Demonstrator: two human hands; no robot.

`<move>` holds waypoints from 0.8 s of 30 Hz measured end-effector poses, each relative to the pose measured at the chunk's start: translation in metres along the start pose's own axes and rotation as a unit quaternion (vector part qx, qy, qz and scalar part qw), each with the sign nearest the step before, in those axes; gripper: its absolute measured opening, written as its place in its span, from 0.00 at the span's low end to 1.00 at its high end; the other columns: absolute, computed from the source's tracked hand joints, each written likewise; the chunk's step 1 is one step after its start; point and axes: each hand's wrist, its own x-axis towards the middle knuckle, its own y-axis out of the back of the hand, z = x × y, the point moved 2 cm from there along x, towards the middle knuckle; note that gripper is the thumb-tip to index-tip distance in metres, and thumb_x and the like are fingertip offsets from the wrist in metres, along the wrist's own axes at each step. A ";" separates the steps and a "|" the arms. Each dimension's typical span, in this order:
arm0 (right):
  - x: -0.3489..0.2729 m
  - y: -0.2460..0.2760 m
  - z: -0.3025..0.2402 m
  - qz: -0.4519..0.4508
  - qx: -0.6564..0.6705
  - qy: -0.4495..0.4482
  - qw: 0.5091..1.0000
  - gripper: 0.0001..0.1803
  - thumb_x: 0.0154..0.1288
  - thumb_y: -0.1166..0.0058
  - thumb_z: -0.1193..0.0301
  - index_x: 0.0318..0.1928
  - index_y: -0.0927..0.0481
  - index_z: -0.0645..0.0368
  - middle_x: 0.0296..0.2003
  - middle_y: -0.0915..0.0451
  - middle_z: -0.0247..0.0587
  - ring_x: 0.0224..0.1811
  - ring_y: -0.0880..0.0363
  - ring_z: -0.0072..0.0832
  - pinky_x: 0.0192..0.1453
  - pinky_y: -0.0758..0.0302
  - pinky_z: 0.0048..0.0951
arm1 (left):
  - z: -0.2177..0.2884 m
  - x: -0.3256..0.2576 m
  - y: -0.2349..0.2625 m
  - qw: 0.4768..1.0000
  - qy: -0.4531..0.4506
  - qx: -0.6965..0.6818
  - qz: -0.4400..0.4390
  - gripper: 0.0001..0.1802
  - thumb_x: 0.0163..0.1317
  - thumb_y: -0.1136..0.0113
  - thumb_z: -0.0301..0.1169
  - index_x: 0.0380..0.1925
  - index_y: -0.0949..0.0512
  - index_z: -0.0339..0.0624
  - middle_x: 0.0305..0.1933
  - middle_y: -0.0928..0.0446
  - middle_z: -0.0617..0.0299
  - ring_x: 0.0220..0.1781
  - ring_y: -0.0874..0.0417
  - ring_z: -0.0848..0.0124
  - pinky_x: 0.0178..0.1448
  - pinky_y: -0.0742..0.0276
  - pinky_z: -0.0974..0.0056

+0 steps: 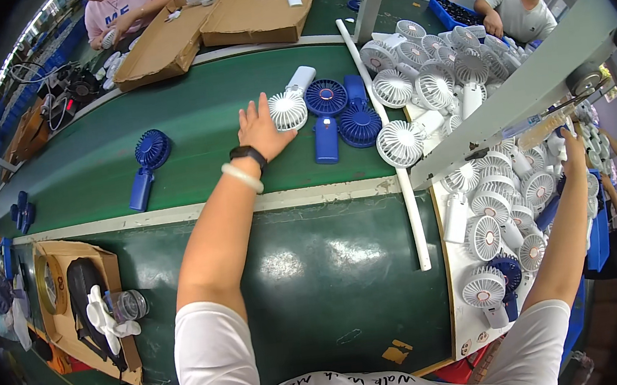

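My left hand (263, 128) is over the green conveyor belt (203, 121), fingers spread, against the round head of a white handheld fan (288, 110). Just right of it lie a blue handheld fan (326, 139) and another blue fan (360, 122), heads toward each other's handles. Farther left on the belt rests a single blue fan (141, 189). My right hand (572, 144) is raised at the far right, above a heap of white fans (494, 203), close to a yellowish translucent tool (542, 129). Its fingers are too small and partly hidden to read.
A white rod (414, 219) separates the belt from the piled fans. A slanting grey metal post (514, 73) crosses the right side. Cardboard trays (253, 25) stand beyond the belt, and a cardboard box (118, 273) is at left. Co-workers sit across the belt (522, 8) and at right.
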 end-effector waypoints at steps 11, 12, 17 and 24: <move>-0.175 0.028 -0.062 -0.042 0.132 0.168 0.976 0.37 0.54 0.42 0.66 0.65 0.40 0.57 0.63 0.41 0.51 0.65 0.42 0.37 0.63 0.41 0.30 | 0.011 -0.054 0.050 0.968 -0.141 -0.144 0.151 0.45 0.33 0.27 0.28 0.55 0.39 0.35 0.49 0.36 0.45 0.54 0.34 0.48 0.60 0.34 0.56; -0.202 0.027 -0.070 -0.049 0.144 0.187 0.971 0.36 0.56 0.42 0.68 0.65 0.40 0.58 0.65 0.43 0.51 0.68 0.46 0.39 0.66 0.44 0.31 | 0.016 -0.072 0.065 0.965 -0.146 -0.149 0.162 0.45 0.34 0.27 0.28 0.56 0.39 0.35 0.49 0.37 0.46 0.54 0.35 0.48 0.61 0.35 0.56; -0.309 0.033 -0.084 -0.205 0.125 0.266 0.934 0.30 0.55 0.44 0.76 0.61 0.35 0.59 0.59 0.34 0.42 0.63 0.38 0.35 0.60 0.35 0.32 | 0.029 -0.158 0.112 0.919 -0.172 -0.347 0.070 0.50 0.34 0.28 0.31 0.61 0.43 0.35 0.53 0.40 0.51 0.58 0.35 0.59 0.64 0.38 0.58; -0.456 -0.028 -0.105 -0.521 -0.022 0.525 0.673 0.36 0.54 0.40 0.69 0.62 0.40 0.62 0.57 0.36 0.53 0.61 0.38 0.46 0.65 0.40 0.40 | 0.043 -0.250 0.136 0.640 0.020 -0.759 -0.120 0.54 0.39 0.26 0.45 0.62 0.45 0.33 0.53 0.30 0.52 0.56 0.26 0.61 0.62 0.31 0.57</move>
